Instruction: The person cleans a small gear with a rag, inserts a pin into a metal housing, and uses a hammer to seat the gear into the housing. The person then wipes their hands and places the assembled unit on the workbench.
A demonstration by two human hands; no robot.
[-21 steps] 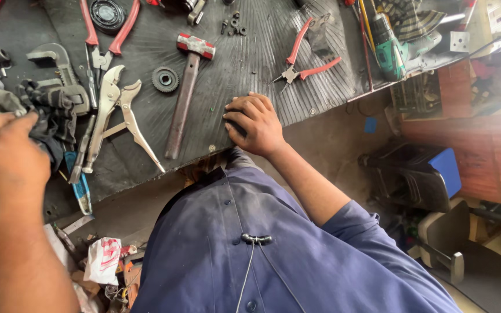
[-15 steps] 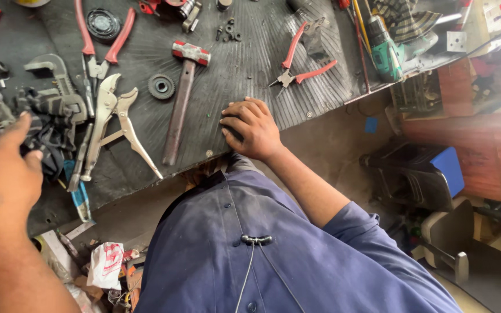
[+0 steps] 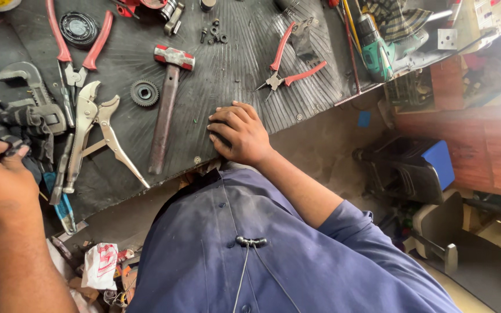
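Observation:
My right hand (image 3: 240, 134) rests palm down on the black ribbed mat (image 3: 244, 52) at the bench's front edge, fingers bent and holding nothing. Just left of it lies a hammer (image 3: 166, 104) with a red-and-silver head. My left hand (image 3: 0, 186) is at the far left, its fingers pinched on the edge of a dark glove (image 3: 23, 123) that lies beside a grey pipe wrench (image 3: 30, 87). Silver locking pliers (image 3: 97, 130) and a small black gear (image 3: 144, 93) lie between the two hands.
Red-handled cutters (image 3: 75, 49), red needle-nose pliers (image 3: 288, 66), several small nuts (image 3: 214, 32) and a green power drill (image 3: 376, 51) lie further back. A blue-handled tool (image 3: 62, 208) overhangs the bench edge. A dark case with a blue lid (image 3: 418, 168) sits on the floor, right.
My left hand has drawn back from the gloves toward my body and lower in view. My right hand has stayed on the mat's edge.

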